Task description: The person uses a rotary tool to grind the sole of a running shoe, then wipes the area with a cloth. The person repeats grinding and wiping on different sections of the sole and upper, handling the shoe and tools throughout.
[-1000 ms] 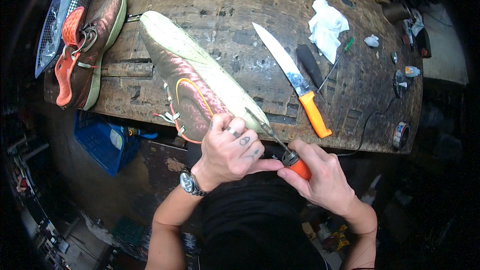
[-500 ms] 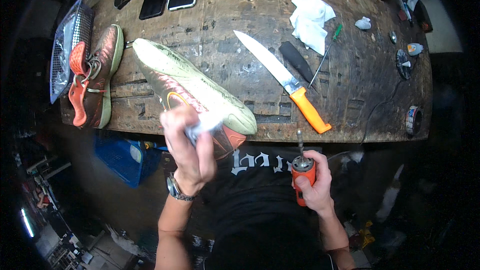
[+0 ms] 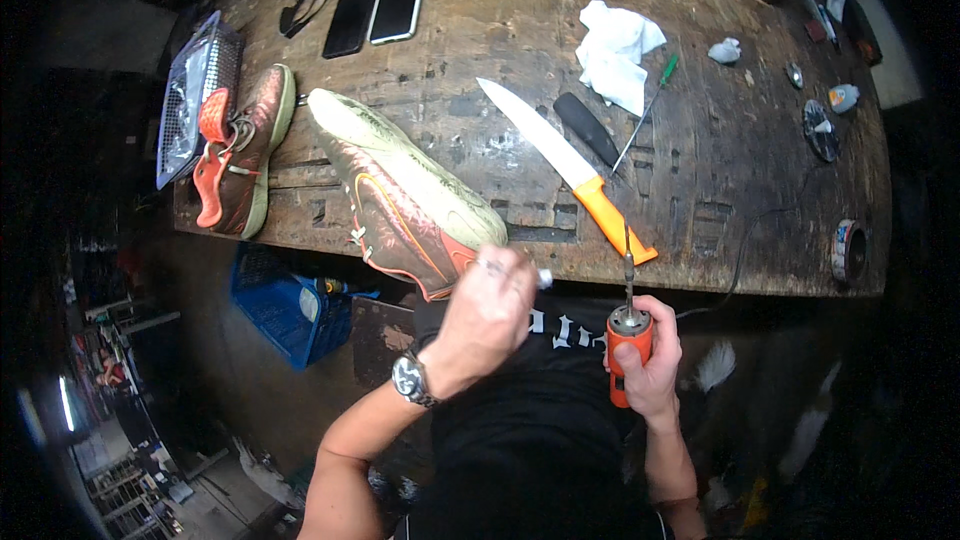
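A brown and pink sneaker (image 3: pixel 395 200) lies on its side on the workbench, its pale sole facing up and right. My left hand (image 3: pixel 485 315), wearing a watch, is closed at the shoe's heel, slightly blurred; a small whitish thing (image 3: pixel 543 278) pokes out beside its fingers, too hidden to name. My right hand (image 3: pixel 648 365) grips an orange corded rotary tool (image 3: pixel 620 385) upright below the bench's front edge, its thin metal bit pointing up toward the orange knife handle. That knife (image 3: pixel 530 125) lies diagonally right of the shoe. A second sneaker (image 3: pixel 264 150) rests upright at the left.
The worn wooden bench (image 3: pixel 480 10) holds a mesh basket (image 3: pixel 190 80), two phones (image 3: pixel 397 3), crumpled white paper (image 3: pixel 615 45), a green-handled thin tool (image 3: pixel 650 100), a glue bottle (image 3: pixel 843 97) and a tape roll (image 3: pixel 848 252). A blue crate (image 3: pixel 280 305) sits below the front left edge.
My right hand drew the tool off the sole and turned it upright. My left hand left the tool, swung left with a whitish thing, and is now back at the heel.
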{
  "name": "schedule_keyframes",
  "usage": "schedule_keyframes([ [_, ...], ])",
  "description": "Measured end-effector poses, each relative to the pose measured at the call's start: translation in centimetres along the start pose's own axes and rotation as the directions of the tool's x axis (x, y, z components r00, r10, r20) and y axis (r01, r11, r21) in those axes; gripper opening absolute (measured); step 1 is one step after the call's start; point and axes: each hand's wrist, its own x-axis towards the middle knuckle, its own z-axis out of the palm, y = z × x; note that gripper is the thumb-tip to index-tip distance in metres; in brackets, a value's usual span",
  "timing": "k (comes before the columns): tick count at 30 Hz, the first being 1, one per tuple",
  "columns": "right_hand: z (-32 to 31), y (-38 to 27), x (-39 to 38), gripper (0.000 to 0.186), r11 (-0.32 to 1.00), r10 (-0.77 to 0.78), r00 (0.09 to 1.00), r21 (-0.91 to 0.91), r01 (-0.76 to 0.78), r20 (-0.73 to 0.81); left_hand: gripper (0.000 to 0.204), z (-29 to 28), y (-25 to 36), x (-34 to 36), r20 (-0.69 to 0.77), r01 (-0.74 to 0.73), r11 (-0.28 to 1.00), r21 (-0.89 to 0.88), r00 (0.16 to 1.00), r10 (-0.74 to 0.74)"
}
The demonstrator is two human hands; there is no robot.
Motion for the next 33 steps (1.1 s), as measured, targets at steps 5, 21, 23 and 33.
schedule_keyframes([
  [5,-0.8,0.5,-0.6,0.067,0.992,-0.006,0.999,0.127,0.01,-0.032,0.034,-2.2,-1.0,0.9,-0.486,-0.115,0.963,0.245,0.844,0.225],
  [21,-2.0,0.6,1.0,0.066,0.97,-0.039,0.997,0.235,0.055,-0.072,0.027,-0.2,1.5,-2.2,-0.406,0.156,0.978,0.135,0.91,-0.089],
  [23,-2.3,0.5,1.2,0.066,0.967,-0.033,0.997,0.251,0.05,-0.073,0.026,-2.2,-0.5,-1.1,-0.561,0.207,0.959,0.195,0.825,-0.064],
  [33,-2.1,0.5,1.5,0.066,0.965,-0.017,0.999,0.259,0.028,-0.045,0.024,1.0,-2.5,-0.2,-0.473,0.182,0.926,0.332,0.881,-0.004],
])
